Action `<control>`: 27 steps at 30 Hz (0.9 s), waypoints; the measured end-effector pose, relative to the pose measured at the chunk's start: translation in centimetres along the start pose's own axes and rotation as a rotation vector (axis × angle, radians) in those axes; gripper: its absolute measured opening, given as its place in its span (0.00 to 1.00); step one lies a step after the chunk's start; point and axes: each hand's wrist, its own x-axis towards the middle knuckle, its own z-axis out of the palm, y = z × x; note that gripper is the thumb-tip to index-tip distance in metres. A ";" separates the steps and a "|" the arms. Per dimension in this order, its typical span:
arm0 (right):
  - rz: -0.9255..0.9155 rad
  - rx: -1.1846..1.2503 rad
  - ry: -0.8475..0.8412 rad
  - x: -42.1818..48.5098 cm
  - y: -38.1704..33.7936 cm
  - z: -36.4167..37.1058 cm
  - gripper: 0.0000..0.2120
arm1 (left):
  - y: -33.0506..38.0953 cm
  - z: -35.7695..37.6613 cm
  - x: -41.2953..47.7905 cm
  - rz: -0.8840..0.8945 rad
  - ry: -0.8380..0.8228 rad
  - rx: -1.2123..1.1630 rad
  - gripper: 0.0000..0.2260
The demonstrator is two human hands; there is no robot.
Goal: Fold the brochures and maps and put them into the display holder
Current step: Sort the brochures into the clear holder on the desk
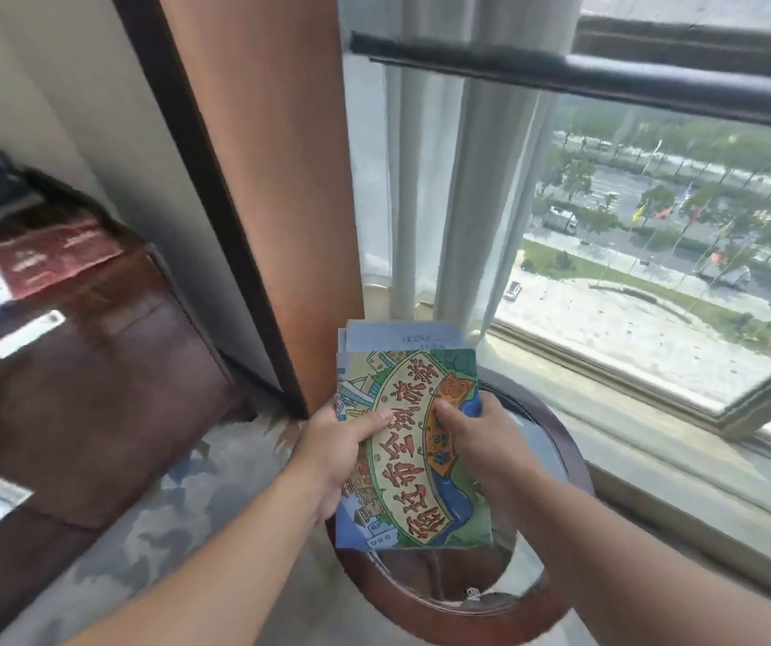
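A folded map (409,463) with a colourful cartoon cover and a cream banner of red characters is held in the air above a small round table (561,440). My left hand (337,452) grips its left edge, thumb on the cover. My right hand (481,435) grips the right edge, thumb also on top. Behind the cover, further folded blue-grey layers (402,335) stick out at the far end. No display holder can be made out with certainty.
A dark brown leather seat (94,389) stands at the left, blurred, with a red booklet (55,258), white cards and other papers lying on it. A wooden panel (271,179), pale curtains (458,202) and a window (654,272) are ahead. Patterned carpet (178,505) lies below.
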 end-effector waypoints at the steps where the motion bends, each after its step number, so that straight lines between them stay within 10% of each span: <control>1: -0.037 -0.030 -0.008 -0.9 -1.4 1.3 0.08 | 1.2 -1.3 -1.1 0.030 0.034 -0.013 0.12; 27: -0.321 -0.236 -0.618 -21.6 -14.5 41.1 0.08 | 12.1 -38.3 -27.6 0.332 0.683 -0.188 0.16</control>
